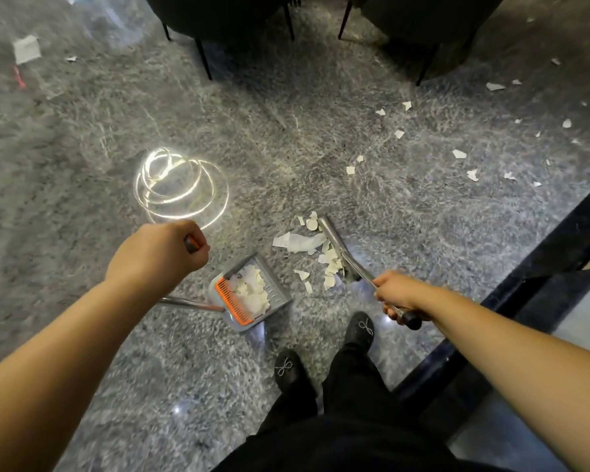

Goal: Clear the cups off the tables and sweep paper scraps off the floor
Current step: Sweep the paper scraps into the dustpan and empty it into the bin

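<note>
Left hand [160, 252] grips dustpan [252, 294] handle, right hand [394, 294] grips broom [338, 248]; a hard stroke could scatter scraps [315, 253] past the pan.

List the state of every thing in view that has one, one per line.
dustpan: on the floor, partly filled with scraps
broom: head down against a scrap pile
scrap pile: gathered, not yet in the dustpan
loose scraps: scattered, unswept
left hand: grips the dustpan handle
right hand: grips the broom handle
</note>
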The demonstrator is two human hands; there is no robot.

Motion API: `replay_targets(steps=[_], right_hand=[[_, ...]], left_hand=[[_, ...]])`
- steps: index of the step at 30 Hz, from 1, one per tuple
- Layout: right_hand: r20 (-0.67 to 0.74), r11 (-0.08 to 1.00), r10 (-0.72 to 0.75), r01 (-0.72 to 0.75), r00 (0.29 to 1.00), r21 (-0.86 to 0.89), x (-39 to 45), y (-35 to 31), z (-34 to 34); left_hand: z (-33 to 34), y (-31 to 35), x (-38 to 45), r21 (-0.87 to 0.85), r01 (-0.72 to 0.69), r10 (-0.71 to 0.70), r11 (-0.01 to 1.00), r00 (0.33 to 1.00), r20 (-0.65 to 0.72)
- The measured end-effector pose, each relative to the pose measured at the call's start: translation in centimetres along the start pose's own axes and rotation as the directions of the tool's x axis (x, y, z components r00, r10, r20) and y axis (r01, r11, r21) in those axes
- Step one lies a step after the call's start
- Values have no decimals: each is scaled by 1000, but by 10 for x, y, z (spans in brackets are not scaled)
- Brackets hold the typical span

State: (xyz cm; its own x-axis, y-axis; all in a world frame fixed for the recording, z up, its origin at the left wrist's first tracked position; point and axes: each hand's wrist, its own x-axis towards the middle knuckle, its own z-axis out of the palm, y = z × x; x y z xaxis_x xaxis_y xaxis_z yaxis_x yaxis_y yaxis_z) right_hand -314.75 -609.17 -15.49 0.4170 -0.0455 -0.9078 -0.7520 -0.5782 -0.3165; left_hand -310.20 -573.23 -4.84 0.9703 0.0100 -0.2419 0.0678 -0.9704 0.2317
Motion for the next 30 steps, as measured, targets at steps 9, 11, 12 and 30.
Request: replay_targets(steps=[9, 11, 12, 30], right_hand=[[106, 997, -7, 14, 994, -72, 0, -9, 47], [139, 994, -18, 33, 990, -106, -3, -15, 60], [155, 992, -26, 45, 988, -116, -5, -19, 67], [147, 997, -73, 69, 986, 31, -51, -58, 83]], left_hand=[[21, 0, 19, -18, -58, 58, 998, 998, -23], [20, 0, 23, -8, -63, 63, 998, 998, -15], [20, -1, 25, -8, -61, 61, 998, 998, -16], [16, -41, 5, -113, -6, 0, 994, 999, -52]])
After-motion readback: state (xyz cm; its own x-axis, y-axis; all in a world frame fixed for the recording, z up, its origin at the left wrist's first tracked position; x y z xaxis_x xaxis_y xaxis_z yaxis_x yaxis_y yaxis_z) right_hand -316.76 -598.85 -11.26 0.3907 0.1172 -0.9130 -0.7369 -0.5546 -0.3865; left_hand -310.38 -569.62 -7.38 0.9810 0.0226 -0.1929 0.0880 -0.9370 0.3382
